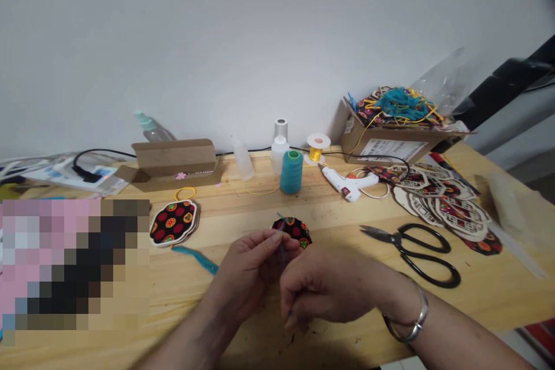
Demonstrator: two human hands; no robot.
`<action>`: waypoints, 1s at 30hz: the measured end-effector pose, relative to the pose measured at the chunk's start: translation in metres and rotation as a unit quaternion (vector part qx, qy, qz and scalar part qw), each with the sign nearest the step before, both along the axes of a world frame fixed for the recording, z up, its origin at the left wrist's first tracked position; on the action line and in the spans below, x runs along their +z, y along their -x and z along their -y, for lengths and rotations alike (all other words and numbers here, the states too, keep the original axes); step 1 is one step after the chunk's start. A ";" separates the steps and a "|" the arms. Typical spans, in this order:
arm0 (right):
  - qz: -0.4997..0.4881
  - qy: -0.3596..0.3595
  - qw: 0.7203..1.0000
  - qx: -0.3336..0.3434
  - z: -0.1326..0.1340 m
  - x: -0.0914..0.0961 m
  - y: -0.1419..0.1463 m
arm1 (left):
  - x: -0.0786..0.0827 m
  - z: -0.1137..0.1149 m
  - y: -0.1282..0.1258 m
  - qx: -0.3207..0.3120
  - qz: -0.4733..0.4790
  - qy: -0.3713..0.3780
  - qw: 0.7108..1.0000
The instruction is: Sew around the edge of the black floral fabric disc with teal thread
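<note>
Near the middle of the table, my left hand point(251, 263) pinches a teal thread point(281, 248) between thumb and fingertips. Close beside it on the right, my right hand point(323, 283) is closed with its fingers curled down; the thread runs toward it, and a trace of teal shows at its fingertips. Just behind both hands lies a black patterned fabric piece point(299, 228) with red and orange motifs, partly covered by them. To the left rest a stack of similar patterned pieces point(176, 222) with a yellow loop and a teal tassel point(197, 257).
Black-handled scissors point(396, 238) lie to the right, with a white glue gun point(349, 182) behind. A teal thread cone point(291, 173), a yellow cord spool point(316, 150) and an open small box point(177, 167) stand farther back. Patterned cutouts point(446, 196) and a filled carton point(381, 139) occupy the right.
</note>
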State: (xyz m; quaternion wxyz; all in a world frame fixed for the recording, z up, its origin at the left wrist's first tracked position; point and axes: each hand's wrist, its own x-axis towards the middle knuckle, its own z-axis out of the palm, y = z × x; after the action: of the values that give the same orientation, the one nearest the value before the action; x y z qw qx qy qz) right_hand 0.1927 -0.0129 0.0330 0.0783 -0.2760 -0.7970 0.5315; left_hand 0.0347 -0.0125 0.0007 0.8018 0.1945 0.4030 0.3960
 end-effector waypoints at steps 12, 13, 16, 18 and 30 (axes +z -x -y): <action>-0.005 -0.019 0.984 0.178 0.009 -0.018 0.011 | -0.002 -0.002 0.003 0.011 -0.006 0.024 1.000; -0.002 -0.020 0.983 0.184 0.009 -0.017 0.012 | -0.002 -0.002 0.003 0.008 -0.004 0.024 1.000; 0.016 -0.026 0.979 0.202 0.009 -0.012 0.013 | -0.001 -0.002 0.003 0.000 -0.002 0.024 1.000; 0.034 -0.032 0.975 0.216 0.009 -0.009 0.013 | -0.001 -0.003 0.003 -0.003 -0.001 0.026 1.000; 0.047 -0.065 0.961 0.266 0.011 -0.013 0.015 | -0.004 -0.003 0.001 0.003 0.027 0.024 0.999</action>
State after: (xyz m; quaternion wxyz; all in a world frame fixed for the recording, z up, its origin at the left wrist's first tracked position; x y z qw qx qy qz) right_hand 0.1778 -0.0236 0.0198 -0.0853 -0.0729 -0.8775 0.4663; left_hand 0.0335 -0.0095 -0.0030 0.8156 0.1636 0.3915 0.3934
